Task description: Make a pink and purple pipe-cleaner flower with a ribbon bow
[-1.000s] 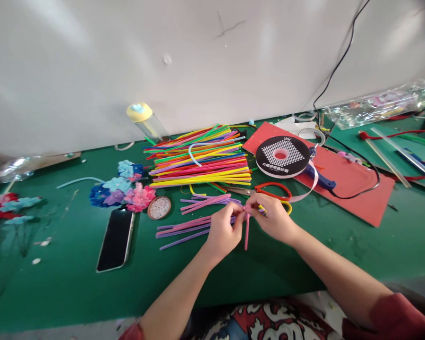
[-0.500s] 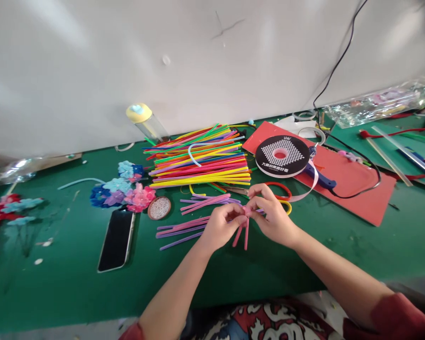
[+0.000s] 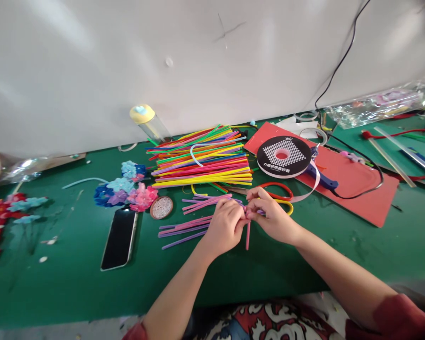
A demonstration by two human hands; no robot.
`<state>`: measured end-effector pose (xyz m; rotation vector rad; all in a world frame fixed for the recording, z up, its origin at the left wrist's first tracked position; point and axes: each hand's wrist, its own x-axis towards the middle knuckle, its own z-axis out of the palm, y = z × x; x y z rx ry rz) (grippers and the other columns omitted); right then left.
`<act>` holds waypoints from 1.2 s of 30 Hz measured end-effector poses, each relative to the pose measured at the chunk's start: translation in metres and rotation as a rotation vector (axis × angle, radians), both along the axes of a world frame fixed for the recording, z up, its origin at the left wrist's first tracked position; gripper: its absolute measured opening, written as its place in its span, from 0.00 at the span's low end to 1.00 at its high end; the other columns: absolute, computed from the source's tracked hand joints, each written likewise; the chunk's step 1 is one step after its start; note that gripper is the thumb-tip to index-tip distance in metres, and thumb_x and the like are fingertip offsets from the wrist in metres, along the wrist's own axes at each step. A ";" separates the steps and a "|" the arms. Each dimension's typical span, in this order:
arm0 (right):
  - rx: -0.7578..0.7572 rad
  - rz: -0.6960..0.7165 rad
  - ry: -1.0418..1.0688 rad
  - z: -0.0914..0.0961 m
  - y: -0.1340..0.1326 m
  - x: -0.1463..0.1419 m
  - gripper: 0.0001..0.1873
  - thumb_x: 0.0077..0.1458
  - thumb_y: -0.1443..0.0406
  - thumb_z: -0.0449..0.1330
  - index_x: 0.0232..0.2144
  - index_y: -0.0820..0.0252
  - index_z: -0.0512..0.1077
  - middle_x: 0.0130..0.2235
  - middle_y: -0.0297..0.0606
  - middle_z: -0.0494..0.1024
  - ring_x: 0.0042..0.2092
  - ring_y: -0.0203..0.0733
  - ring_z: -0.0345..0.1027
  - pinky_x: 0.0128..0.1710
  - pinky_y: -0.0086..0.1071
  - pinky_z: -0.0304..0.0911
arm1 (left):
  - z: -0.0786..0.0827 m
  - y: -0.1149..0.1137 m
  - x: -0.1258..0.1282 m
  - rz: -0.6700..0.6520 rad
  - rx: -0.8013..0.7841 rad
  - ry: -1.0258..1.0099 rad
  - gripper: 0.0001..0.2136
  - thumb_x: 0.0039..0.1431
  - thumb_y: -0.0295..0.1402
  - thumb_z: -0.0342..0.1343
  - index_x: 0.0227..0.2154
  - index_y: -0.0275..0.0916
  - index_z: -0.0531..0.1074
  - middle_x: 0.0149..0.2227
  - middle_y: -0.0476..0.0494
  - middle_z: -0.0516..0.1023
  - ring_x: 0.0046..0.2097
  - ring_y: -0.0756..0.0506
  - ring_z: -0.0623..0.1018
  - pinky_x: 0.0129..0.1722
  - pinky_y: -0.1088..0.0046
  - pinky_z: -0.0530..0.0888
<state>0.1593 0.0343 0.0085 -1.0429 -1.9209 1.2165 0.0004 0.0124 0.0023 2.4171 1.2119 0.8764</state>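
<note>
The left hand (image 3: 226, 224) at 9 o'clock and the right hand (image 3: 274, 217) at 3 o'clock both pinch the top of a pink pipe cleaner (image 3: 247, 236), whose free stem points toward 6 o'clock over the green table (image 3: 304, 264).

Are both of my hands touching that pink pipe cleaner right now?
Touching. The head view shows the left hand and right hand pinching the top of the pink pipe cleaner, its tail hanging below them.
</note>
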 end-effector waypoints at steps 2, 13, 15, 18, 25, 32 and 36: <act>-0.052 0.016 0.010 0.001 0.000 0.000 0.08 0.49 0.73 0.53 0.21 0.61 0.62 0.38 0.39 0.59 0.41 0.39 0.59 0.37 0.34 0.61 | -0.001 -0.001 0.000 0.024 0.098 0.043 0.09 0.55 0.24 0.46 0.21 0.38 0.57 0.24 0.49 0.67 0.32 0.48 0.68 0.42 0.66 0.65; -0.208 0.118 0.053 -0.002 0.006 0.003 0.06 0.45 0.73 0.54 0.20 0.61 0.63 0.36 0.36 0.59 0.39 0.37 0.58 0.39 0.32 0.57 | -0.004 0.000 0.002 0.062 0.336 0.156 0.11 0.55 0.22 0.44 0.19 0.37 0.59 0.21 0.49 0.69 0.33 0.48 0.70 0.41 0.64 0.64; -0.233 0.119 0.066 -0.003 0.006 0.004 0.05 0.46 0.71 0.54 0.21 0.61 0.63 0.35 0.35 0.60 0.37 0.37 0.58 0.36 0.31 0.57 | -0.005 0.000 0.002 0.072 0.322 0.136 0.10 0.55 0.23 0.45 0.20 0.38 0.59 0.22 0.49 0.68 0.33 0.48 0.70 0.41 0.64 0.65; -0.246 0.076 0.127 -0.004 0.005 0.003 0.07 0.50 0.66 0.54 0.22 0.60 0.62 0.32 0.34 0.60 0.34 0.36 0.56 0.33 0.30 0.56 | -0.004 0.001 0.003 0.097 0.266 0.060 0.08 0.56 0.25 0.47 0.22 0.38 0.60 0.22 0.48 0.69 0.30 0.48 0.69 0.39 0.66 0.67; -0.412 -0.088 0.352 0.003 0.003 0.003 0.13 0.54 0.57 0.51 0.24 0.60 0.60 0.28 0.31 0.59 0.29 0.32 0.54 0.29 0.28 0.54 | -0.006 0.003 0.000 0.062 0.168 0.040 0.07 0.59 0.26 0.44 0.28 0.36 0.65 0.26 0.45 0.74 0.30 0.47 0.72 0.34 0.69 0.70; -0.419 -0.192 0.455 0.012 0.005 0.006 0.16 0.52 0.55 0.53 0.21 0.61 0.61 0.28 0.32 0.61 0.24 0.30 0.50 0.23 0.27 0.49 | -0.008 0.006 -0.004 0.091 0.186 0.078 0.09 0.59 0.26 0.42 0.28 0.36 0.66 0.26 0.44 0.75 0.30 0.47 0.74 0.32 0.69 0.70; -0.382 -0.363 0.584 0.015 0.008 0.009 0.16 0.51 0.56 0.53 0.20 0.60 0.62 0.25 0.32 0.60 0.25 0.32 0.52 0.23 0.28 0.50 | -0.013 0.009 -0.006 0.195 0.196 0.160 0.08 0.59 0.26 0.43 0.28 0.36 0.66 0.25 0.44 0.75 0.28 0.46 0.74 0.31 0.69 0.69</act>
